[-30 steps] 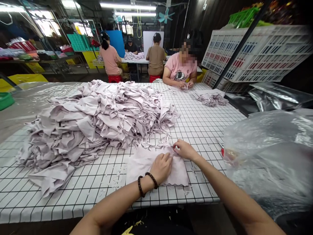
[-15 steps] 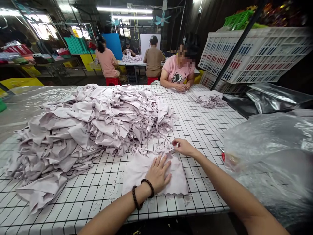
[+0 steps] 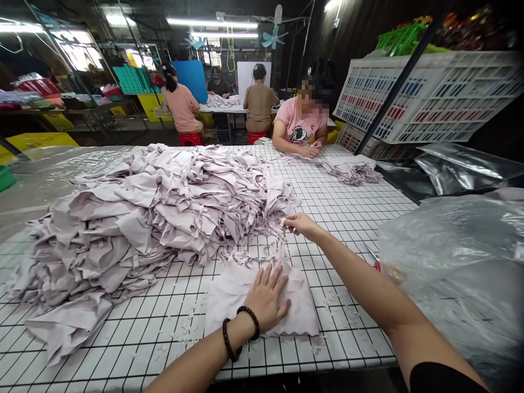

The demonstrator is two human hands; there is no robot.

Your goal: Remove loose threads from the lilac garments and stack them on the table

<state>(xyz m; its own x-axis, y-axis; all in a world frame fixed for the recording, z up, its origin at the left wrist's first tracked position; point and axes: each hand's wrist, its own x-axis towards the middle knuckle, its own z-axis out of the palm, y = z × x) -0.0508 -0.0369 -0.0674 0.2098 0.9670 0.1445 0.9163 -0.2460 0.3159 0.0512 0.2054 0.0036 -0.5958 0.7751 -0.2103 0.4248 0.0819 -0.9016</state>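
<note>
My left hand [image 3: 268,299], with two dark bead bracelets at its wrist, lies flat with fingers spread on a pale lilac fabric piece [image 3: 301,314] with a wavy near edge. Thin straps [image 3: 272,252] in the same colour trail from its far edge. Beyond that edge, my right hand [image 3: 302,225] is closed in a pinch on a fabric strap [image 3: 282,222], whose pale end pokes out at the fingertips. Left of both hands rises a large heap of matching fabric pieces [image 3: 180,196].
Small fabric scraps [image 3: 186,322] dot the grid-patterned table [image 3: 352,218]. Clear plastic bags [image 3: 446,256] and red-handled scissors [image 3: 376,265] lie at the right. Across the table a co-worker [image 3: 301,123] sits beside a smaller fabric stack [image 3: 354,168]. White crates [image 3: 426,95] stand behind.
My right hand has moved away from me and slightly left, drawing the strap outward from the fabric piece. My left hand stays flat on the piece. The view has shifted slightly.
</note>
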